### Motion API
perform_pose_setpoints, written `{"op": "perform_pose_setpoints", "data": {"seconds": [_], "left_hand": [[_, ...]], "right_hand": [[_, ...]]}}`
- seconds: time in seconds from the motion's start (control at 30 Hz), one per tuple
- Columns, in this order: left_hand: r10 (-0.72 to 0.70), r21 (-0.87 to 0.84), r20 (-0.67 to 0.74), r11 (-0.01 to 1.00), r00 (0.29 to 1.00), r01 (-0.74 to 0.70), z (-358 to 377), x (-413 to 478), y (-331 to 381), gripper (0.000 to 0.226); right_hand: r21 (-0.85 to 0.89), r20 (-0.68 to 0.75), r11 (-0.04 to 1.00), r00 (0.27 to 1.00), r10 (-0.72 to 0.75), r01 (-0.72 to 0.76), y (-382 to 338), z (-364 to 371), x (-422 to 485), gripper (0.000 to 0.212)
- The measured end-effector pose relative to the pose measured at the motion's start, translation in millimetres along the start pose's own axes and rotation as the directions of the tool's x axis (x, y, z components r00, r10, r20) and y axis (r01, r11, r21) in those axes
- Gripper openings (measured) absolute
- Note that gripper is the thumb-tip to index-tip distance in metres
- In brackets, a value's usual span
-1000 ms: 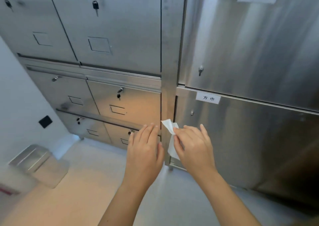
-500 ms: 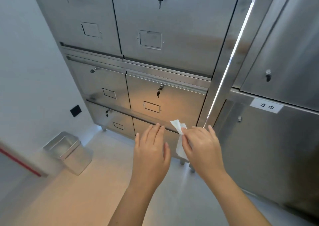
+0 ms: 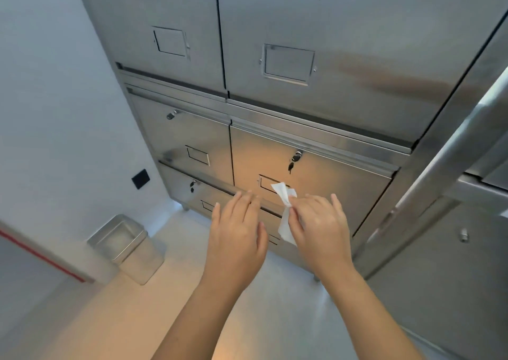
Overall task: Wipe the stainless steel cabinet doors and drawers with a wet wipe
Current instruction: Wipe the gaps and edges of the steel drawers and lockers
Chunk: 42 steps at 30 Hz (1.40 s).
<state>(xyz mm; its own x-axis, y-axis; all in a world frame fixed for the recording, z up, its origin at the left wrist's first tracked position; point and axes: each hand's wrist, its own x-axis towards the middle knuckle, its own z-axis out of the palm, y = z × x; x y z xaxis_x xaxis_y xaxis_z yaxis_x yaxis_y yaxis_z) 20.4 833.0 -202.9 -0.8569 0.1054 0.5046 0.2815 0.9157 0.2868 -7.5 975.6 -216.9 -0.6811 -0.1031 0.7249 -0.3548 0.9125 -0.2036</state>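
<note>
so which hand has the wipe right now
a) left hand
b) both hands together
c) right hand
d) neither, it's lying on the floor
c: the right hand pinches the white wipe between thumb and finger, while the left hand beside it has straight fingers and holds nothing.

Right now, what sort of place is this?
Probably a storage or utility room: a wall of stainless steel cabinet drawers, keys hanging in their locks, and a steel bin on the floor.
</note>
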Motion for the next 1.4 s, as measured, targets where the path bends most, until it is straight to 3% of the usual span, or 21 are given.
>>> {"op": "perform_pose_setpoints", "data": {"seconds": [0.1, 0.3, 0.43, 0.73, 0.9, 1.03, 1.13, 1.23, 1.4], "left_hand": [[0.047, 0.018, -0.021, 0.999, 0.999, -0.047, 10.0, 33.9, -20.5, 0.037], [0.058, 0.005, -0.004, 0.998, 0.998, -0.058, 26.5, 67.4, -58.2, 0.042], [0.092, -0.037, 0.002, 0.995, 0.996, -0.092, 41.1, 84.5, -88.2, 0.041], [0.286, -0.201, 0.081, 0.943, 0.955, -0.265, 86.9, 147.0, -184.8, 0.040], [0.372, -0.228, 0.101, 0.911, 0.923, -0.343, 124.0, 182.4, -220.8, 0.041], [0.400, -0.265, 0.142, 0.897, 0.905, -0.355, 169.2, 180.9, -224.6, 0.040], [0.426, -0.266, 0.189, 0.889, 0.885, -0.372, 215.0, 173.2, -223.3, 0.043], [0.455, -0.258, 0.199, 0.879, 0.868, -0.401, 264.6, 161.2, -223.8, 0.041], [0.471, -0.274, 0.179, 0.867, 0.864, -0.416, 342.1, 134.6, -231.3, 0.054]], "right_hand": [[0.015, -0.008, 1.000, 1.000, 0.024, -0.024, 1.7, 27.6, 24.3, 0.033], [0.003, -0.038, 1.000, 0.999, 0.012, -0.011, -1.9, 71.5, 56.7, 0.032], [-0.060, -0.103, 0.998, 0.995, -0.002, -0.004, -6.7, 101.2, 70.2, 0.020], [-0.314, -0.133, 0.930, 0.978, 0.158, -0.193, -31.6, 184.6, 93.2, 0.010], [-0.330, -0.122, 0.898, 0.956, 0.266, -0.292, -35.3, 233.8, 105.6, 0.021], [-0.352, -0.143, 0.887, 0.953, 0.265, -0.300, -6.0, 266.4, 89.0, 0.005], [-0.380, -0.148, 0.871, 0.950, 0.275, -0.312, 23.3, 291.6, 64.4, 0.026], [-0.384, -0.138, 0.878, 0.958, 0.250, -0.284, 46.5, 318.9, 34.3, 0.010], [-0.423, -0.129, 0.871, 0.968, 0.217, -0.252, 79.6, 364.5, -21.8, 0.016]]}}
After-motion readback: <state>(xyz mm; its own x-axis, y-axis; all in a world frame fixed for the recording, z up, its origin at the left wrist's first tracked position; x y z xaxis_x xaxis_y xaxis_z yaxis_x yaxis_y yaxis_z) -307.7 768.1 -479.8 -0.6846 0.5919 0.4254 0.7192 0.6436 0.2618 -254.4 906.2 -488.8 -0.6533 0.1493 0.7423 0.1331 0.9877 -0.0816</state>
